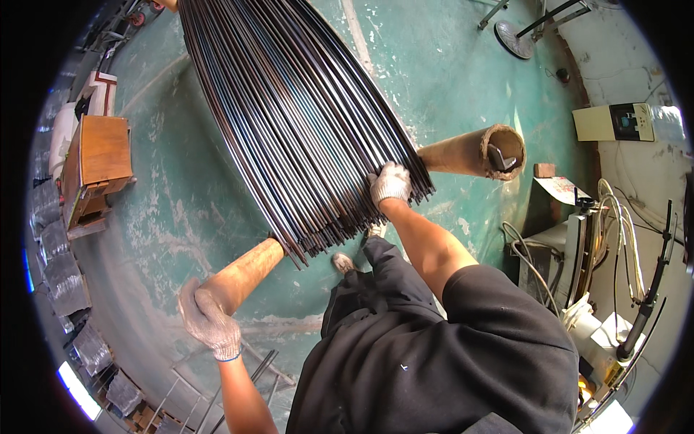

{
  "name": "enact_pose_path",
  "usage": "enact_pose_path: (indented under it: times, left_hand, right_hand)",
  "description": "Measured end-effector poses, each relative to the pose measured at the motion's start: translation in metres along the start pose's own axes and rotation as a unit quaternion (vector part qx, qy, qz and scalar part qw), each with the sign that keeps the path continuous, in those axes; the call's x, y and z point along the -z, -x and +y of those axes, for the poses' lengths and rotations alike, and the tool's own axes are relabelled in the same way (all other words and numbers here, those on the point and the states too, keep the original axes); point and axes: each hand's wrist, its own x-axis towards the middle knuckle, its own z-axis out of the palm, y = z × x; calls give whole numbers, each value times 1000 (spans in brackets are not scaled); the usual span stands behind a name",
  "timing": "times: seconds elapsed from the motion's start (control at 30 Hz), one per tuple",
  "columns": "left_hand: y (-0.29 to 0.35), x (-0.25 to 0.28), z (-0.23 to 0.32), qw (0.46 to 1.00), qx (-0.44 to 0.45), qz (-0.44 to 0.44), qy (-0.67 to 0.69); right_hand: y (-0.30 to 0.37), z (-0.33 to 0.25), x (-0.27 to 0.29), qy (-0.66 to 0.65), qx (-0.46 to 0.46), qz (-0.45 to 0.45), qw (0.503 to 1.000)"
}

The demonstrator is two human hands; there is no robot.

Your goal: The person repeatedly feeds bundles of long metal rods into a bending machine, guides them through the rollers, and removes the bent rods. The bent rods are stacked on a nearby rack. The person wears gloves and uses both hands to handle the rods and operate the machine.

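A wide row of long dark metal rods (289,108) lies side by side, stretching away from me, their near ends slightly uneven. Brown cardboard-like tube ends stick out on both sides beneath them: the left tube end (249,271) and the hollow right tube end (463,153), which has a dark metal piece (501,158) inside. Whether they are one tube is hidden under the rods. My left hand (210,322), in a whitish work glove, is wrapped round the left tube end. With its gloved fingers curled, my right hand (391,182) grips rods near their right-hand ends.
The floor (173,181) is worn green. A brown wooden cabinet (101,155) stands at left, near several wrapped bundles (65,275). To the right are a machine with hoses (614,239) and a beige box (614,123). A round-based stand (515,40) is at the far right.
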Motion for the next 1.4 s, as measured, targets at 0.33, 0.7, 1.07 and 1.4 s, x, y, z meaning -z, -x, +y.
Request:
enact_pose_path:
  times: [0.33,0.7,1.07,1.4]
  left_hand:
    - [4,4,-4,1000,-15,5,-4]
    - [7,7,-4,1000,-18,2,6]
    - [11,4,1,968,-214,104,-73]
    - [114,-130,61,867,-24,-395,302]
  right_hand:
    - [-28,-2,39,32,81,-138,987]
    - [-41,26,34,-379,-14,-350,856]
    - [32,39,35,-304,20,-266,914]
    - [358,168,106,-183,-91,-190,960]
